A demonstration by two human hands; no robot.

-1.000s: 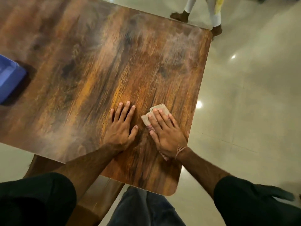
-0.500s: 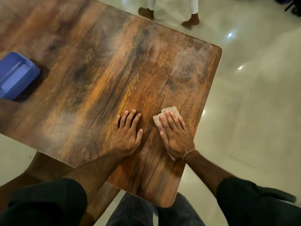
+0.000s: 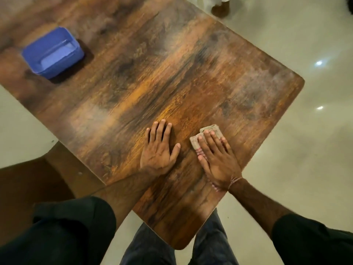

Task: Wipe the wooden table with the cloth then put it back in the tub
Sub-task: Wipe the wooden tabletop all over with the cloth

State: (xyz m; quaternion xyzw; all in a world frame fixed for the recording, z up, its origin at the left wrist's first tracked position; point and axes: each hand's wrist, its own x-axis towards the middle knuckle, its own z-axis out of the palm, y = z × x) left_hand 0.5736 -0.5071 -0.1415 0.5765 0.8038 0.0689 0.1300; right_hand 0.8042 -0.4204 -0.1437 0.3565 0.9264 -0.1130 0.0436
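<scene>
Right hand (image 3: 217, 161), fingers flat on the cloth (image 3: 209, 131), left hand (image 3: 158, 150) splayed beside, blue tub (image 3: 52, 52) well apart on wooden table (image 3: 191, 73).

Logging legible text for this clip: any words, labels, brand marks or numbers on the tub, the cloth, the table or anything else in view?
None: no readable text anywhere in the head view.
The blue tub has plain walls with no label.
The cloth under the right hand shows only faint pink stripes, no print.
The wooden table bears only its grain.
</scene>
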